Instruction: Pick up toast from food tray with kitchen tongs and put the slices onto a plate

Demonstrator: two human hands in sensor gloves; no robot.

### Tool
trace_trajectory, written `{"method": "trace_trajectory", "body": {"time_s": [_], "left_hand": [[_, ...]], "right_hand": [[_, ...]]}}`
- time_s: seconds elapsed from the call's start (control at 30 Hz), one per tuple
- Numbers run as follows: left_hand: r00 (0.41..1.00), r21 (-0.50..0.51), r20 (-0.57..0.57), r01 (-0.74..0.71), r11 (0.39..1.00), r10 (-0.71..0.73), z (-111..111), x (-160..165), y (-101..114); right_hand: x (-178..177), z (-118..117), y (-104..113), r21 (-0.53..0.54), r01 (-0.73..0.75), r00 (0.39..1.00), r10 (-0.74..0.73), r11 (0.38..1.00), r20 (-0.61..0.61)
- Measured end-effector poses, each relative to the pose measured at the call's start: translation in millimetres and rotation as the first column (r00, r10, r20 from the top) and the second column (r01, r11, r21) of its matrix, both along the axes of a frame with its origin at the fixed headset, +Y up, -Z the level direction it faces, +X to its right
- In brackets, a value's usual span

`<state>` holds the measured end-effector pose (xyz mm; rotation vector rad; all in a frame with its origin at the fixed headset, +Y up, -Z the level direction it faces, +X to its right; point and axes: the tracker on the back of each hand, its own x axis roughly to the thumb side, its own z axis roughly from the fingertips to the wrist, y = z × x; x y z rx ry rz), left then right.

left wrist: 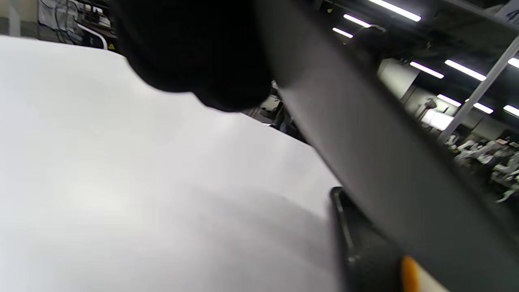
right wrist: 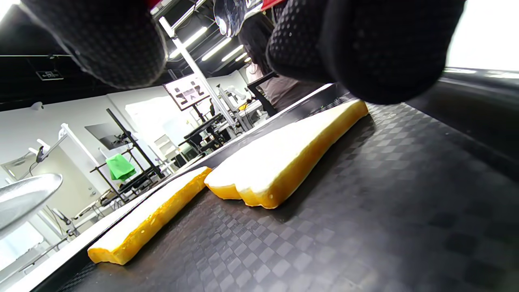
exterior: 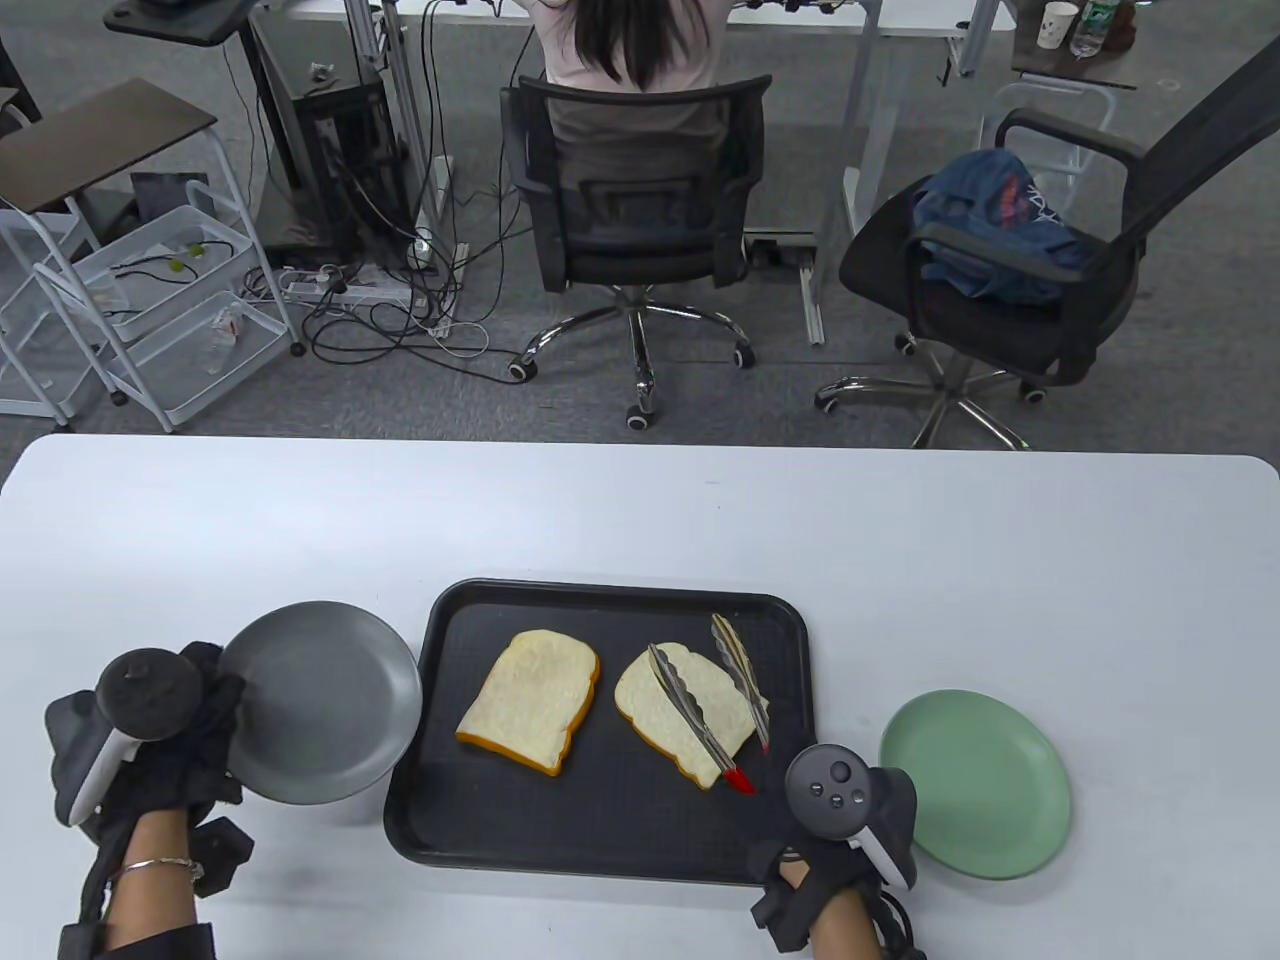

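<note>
A black food tray [exterior: 600, 830] holds two toast slices: the left toast [exterior: 530, 700] and the right toast [exterior: 640, 705]. Metal tongs [exterior: 690, 715] lie spread across the right toast, their red handle end toward my right hand [exterior: 780, 797]. In the right wrist view my thumb and fingers [right wrist: 365, 40] flank that handle end of the tongs [right wrist: 231, 14], low over the tray [right wrist: 365, 223]. My left hand [exterior: 215, 700] grips the left rim of a grey plate [exterior: 320, 730], held tilted above the table beside the tray. In the left wrist view the plate [left wrist: 385, 162] shows its underside.
A green plate [exterior: 975, 785] sits on the white table [exterior: 640, 520] right of the tray. Beyond the table's far edge stand two office chairs [exterior: 640, 220], one with a person seated facing away, plus a white cart [exterior: 170, 300].
</note>
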<state>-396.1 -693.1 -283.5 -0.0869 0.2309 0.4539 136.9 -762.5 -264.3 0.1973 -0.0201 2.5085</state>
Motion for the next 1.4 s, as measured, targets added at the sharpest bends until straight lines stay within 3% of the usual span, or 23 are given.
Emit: {"method": "trace_trajectory", "body": {"time_s": [0.27, 0.47, 0.7, 0.87, 1.13, 1.23, 1.4], "left_hand": [[0.981, 0.000, 0.086, -0.176, 0.984, 0.176, -1.6, 39.8, -33.7], [0.961, -0.035, 0.092, -0.259, 0.965, 0.261, -3.7, 46.2, -60.2], [0.940, -0.016, 0.081, -0.332, 0.943, 0.332, -1.8, 30.8, -60.5], [0.908, -0.018, 0.078, -0.412, 0.911, 0.412, -2.6, 22.8, -62.0], [0.900, -0.028, 0.065, -0.430, 0.902, 0.431, -2.6, 16.2, -68.3], [0.901, -0.029, 0.070, -0.427, 0.904, 0.428, -2.4, 16.0, -67.7], [0.900, -0.024, 0.075, -0.429, 0.903, 0.430, -2.8, 14.6, -67.8]], "right_hand": [[0.7, -0.1, -0.5, -0.017, 0.007, 1.000, -0.007, 1.000, -0.006], [0.1, -1.1, -3.2, -0.049, 0.018, 1.000, -0.019, 0.999, -0.018], [-0.4, -4.9, -6.9, -0.112, 0.055, 0.998, -0.057, 0.992, -0.017], [7.2, -8.4, -1.4, -0.167, 0.180, 0.984, -0.180, 0.969, 0.016], [43.4, -18.2, 13.0, -0.382, 0.382, 0.923, -0.369, 0.842, 0.112], [62.6, -21.5, 11.0, -0.470, 0.402, 0.911, -0.396, 0.786, 0.116], [81.3, -18.9, 0.2, -0.531, 0.413, 0.909, -0.371, 0.740, 0.191]]}}
